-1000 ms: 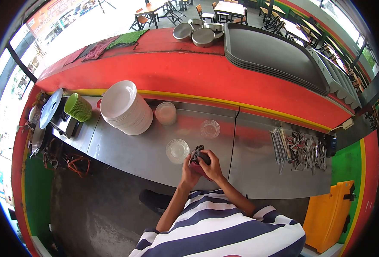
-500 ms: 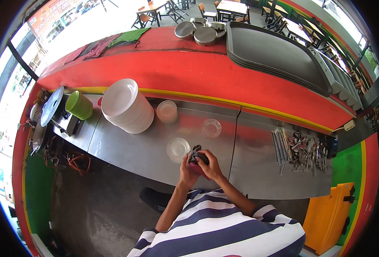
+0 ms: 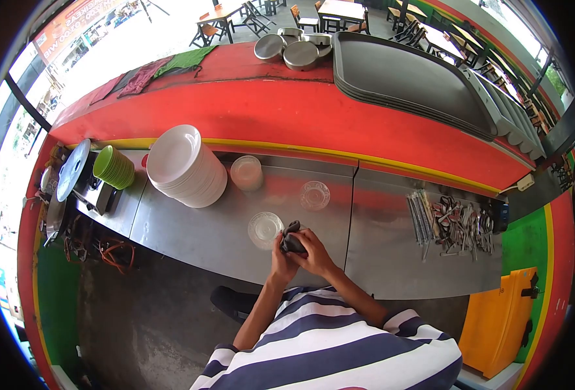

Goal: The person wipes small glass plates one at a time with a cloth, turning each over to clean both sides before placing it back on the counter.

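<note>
My left hand (image 3: 278,261) and my right hand (image 3: 315,252) are pressed together above the front of the steel counter (image 3: 196,227). Both are closed around a bunched dark grey cloth (image 3: 291,242). Whatever the cloth wraps is hidden by my fingers. A clear glass saucer (image 3: 265,229) lies on the counter just left of my hands, close to the cloth. A second glass saucer (image 3: 315,195) lies farther back, apart from my hands.
A tall stack of white plates (image 3: 183,166), green bowls (image 3: 113,167) and a small stack of pale dishes (image 3: 246,172) stand at the left. Cutlery (image 3: 460,224) lies at the right. Dark trays (image 3: 411,78) and metal lids (image 3: 287,49) sit on the red ledge. A yellow bin (image 3: 505,322) stands lower right.
My hands have turned the cloth bundle slightly and the red item seen under them earlier is now covered. The view has shifted a little; the dishes have not moved.
</note>
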`<state>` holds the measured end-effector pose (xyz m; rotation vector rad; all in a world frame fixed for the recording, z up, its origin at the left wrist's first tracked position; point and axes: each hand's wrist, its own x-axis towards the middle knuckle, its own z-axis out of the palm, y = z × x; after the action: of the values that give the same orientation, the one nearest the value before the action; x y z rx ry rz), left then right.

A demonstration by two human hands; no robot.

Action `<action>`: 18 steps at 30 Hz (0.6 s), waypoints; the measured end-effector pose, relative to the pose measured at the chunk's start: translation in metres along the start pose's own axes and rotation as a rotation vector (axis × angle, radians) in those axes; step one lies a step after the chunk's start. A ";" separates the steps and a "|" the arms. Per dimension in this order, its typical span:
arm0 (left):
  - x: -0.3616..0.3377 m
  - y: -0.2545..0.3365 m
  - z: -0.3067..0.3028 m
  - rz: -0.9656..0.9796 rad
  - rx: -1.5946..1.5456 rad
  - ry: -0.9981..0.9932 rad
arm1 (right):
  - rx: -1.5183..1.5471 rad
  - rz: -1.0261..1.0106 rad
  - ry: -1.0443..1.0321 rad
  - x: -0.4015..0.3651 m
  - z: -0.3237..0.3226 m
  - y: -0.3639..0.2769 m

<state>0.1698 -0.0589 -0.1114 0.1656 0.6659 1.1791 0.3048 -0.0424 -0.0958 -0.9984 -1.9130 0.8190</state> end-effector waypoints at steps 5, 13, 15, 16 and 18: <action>-0.005 0.001 0.008 -0.044 0.083 0.012 | -0.199 0.052 0.155 -0.002 0.008 0.008; -0.016 0.013 0.028 0.009 0.200 0.024 | -0.235 0.049 0.242 -0.001 0.003 0.002; -0.015 0.015 0.031 0.056 0.192 -0.013 | -0.132 0.060 0.181 -0.001 0.005 -0.008; -0.012 0.013 0.028 0.051 0.152 -0.008 | -0.080 0.066 0.149 -0.001 0.006 -0.014; -0.010 0.008 0.026 0.041 0.071 0.007 | -0.126 -0.023 0.119 0.000 0.008 -0.020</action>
<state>0.1755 -0.0589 -0.0833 0.2362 0.7136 1.1967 0.2907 -0.0536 -0.0832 -1.0749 -1.8882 0.6176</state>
